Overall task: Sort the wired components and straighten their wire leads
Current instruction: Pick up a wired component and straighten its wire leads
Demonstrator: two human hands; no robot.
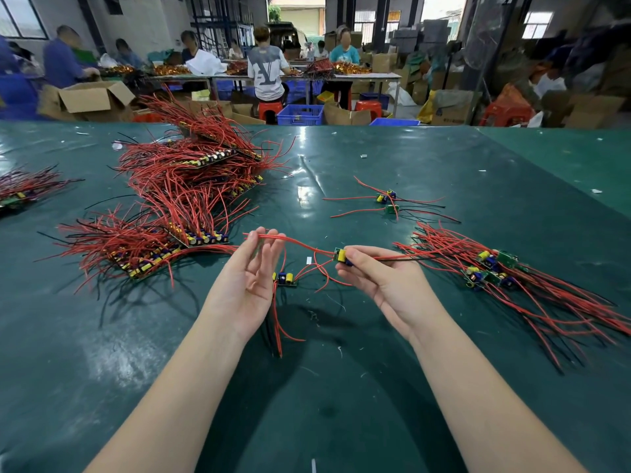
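Our right hand (379,278) pinches the small board (342,257) at its fingertips; our left hand (251,271) pinches its red leads (300,244) between thumb and straight fingers. If we pull too hard, we risk tearing a lead off the board.

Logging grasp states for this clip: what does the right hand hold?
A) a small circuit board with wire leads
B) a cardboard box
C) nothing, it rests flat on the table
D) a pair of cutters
A: the right hand pinches a small circuit board above the table, while the left hand holds its red leads.
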